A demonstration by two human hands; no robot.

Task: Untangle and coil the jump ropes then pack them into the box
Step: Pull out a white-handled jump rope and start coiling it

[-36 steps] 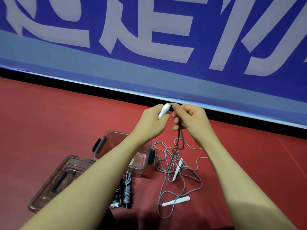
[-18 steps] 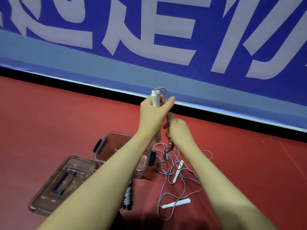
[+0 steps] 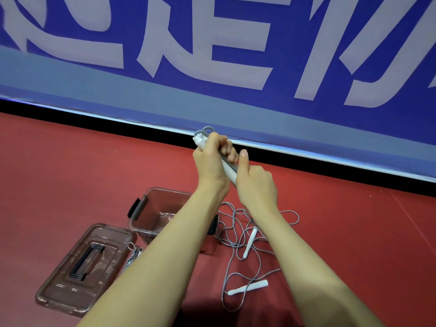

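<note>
My left hand (image 3: 213, 159) grips a white jump rope handle (image 3: 228, 172) raised over the red floor, with grey rope looped at its top end. My right hand (image 3: 256, 182) holds the handle's lower end and the rope alongside it, thumb pointing up. From there the grey rope (image 3: 238, 232) hangs into a tangle on the floor, with two more white handles (image 3: 250, 241) (image 3: 249, 287) lying in it. The clear brown box (image 3: 151, 213) stands open under my left forearm.
The box's lid (image 3: 80, 265) lies flat to the left of the box. A coiled rope bundle (image 3: 133, 256) sits between lid and box, partly hidden by my left arm. A blue banner (image 3: 212, 67) runs along the far edge of the floor.
My left hand turned the handle upright and lifted it. My right hand slid down, then came back up to grip the handle's lower end. More rope is off the floor.
</note>
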